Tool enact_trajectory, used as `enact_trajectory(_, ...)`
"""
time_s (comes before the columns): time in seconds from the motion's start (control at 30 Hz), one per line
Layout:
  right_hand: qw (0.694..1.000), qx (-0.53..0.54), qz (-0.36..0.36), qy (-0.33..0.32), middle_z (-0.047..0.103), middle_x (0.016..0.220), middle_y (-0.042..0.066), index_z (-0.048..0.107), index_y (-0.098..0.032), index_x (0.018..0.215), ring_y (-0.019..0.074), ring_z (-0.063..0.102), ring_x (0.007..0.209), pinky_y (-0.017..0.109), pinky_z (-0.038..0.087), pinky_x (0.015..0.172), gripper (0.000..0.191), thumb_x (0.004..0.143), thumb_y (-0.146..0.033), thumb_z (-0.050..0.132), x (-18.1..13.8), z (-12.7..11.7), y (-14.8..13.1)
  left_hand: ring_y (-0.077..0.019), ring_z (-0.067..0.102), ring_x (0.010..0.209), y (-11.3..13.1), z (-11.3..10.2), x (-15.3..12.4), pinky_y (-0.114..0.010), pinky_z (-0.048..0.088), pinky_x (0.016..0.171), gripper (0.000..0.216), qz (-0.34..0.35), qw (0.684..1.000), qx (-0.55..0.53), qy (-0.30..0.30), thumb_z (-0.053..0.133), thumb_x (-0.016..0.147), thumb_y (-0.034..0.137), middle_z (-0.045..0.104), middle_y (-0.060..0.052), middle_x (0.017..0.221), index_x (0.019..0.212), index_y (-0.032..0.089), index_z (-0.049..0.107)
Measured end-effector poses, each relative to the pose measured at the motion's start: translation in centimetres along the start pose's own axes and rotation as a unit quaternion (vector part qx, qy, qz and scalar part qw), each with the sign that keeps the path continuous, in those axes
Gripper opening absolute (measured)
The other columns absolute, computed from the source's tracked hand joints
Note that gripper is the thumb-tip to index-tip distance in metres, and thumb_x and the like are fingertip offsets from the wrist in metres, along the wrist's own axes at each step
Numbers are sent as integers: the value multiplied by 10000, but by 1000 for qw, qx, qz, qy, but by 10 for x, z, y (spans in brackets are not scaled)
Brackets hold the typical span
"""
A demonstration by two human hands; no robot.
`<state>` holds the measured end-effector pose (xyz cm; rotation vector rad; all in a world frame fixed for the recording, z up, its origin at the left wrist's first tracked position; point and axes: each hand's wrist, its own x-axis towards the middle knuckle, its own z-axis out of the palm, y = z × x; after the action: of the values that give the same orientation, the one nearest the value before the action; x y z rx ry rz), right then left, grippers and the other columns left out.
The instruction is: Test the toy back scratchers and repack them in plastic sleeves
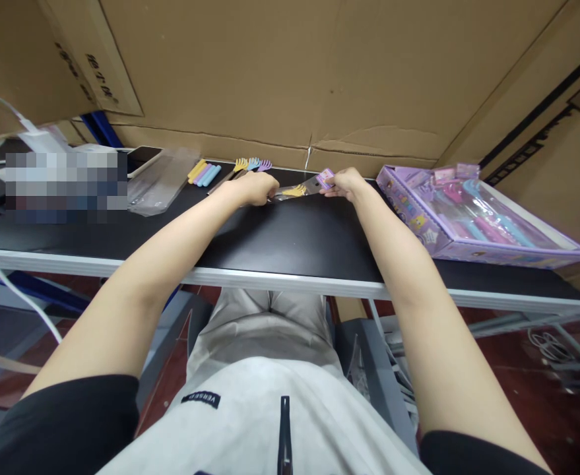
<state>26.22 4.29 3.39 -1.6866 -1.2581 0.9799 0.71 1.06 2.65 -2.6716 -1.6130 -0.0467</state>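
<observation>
A clear plastic sleeve with a purple header card (326, 178) stretches between my two hands, just over the black table. Inside or against it lies a yellow claw-headed back scratcher (295, 190). My left hand (260, 189) is closed around the left end of this packet; its fingertips are partly hidden. At the card end, my right hand (348, 183) pinches the packet between thumb and fingers. Just behind my left hand rest more back scratchers with yellow, blue and purple claw heads (253, 163). Their yellow, purple and blue handles (204, 173) point left, and my left hand covers part of their rods.
A purple display box (443, 245) with packaged pink and blue back scratchers stands at the right. Clear plastic bags (163, 181) lie on the left, near a phone (142, 158) and a white cable (2, 264). Cardboard walls (270, 72) close off the table's back.
</observation>
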Motion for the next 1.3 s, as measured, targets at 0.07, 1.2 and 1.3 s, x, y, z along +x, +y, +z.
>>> enact_trajectory(0.07, 1000, 23, 1, -1, 738, 843, 93, 676, -128, 1062, 142, 724, 620, 270, 678, 652, 212, 966, 45, 600, -7, -1, 0, -359, 762, 1132, 10, -6, 8, -432, 574, 1029, 361, -20, 1000, 5, -10, 707, 714, 118, 805, -113, 1047, 1044, 214, 820)
enact_trajectory(1.2, 997, 38, -72, -6, 651, 743, -31, 718, -148, 1193, 65, 560, 520, 131, 511, 489, 353, 931, 66, 619, -27, 5, 9, -440, 546, 1505, 80, 37, 67, -549, 487, 1210, 618, -65, 972, -192, 117, 787, 966, 385, 570, -285, 1570, 1468, 110, 553)
enact_trajectory(1.3, 997, 34, -59, -24, 623, 680, -27, 753, -142, 1077, 63, 515, 494, 125, 476, 471, 311, 923, 77, 596, -27, 3, 8, -442, 529, 1523, 79, 35, 65, -557, 473, 1229, 628, -64, 973, -192, 112, 779, 972, 381, 564, -291, 1577, 1480, 92, 550)
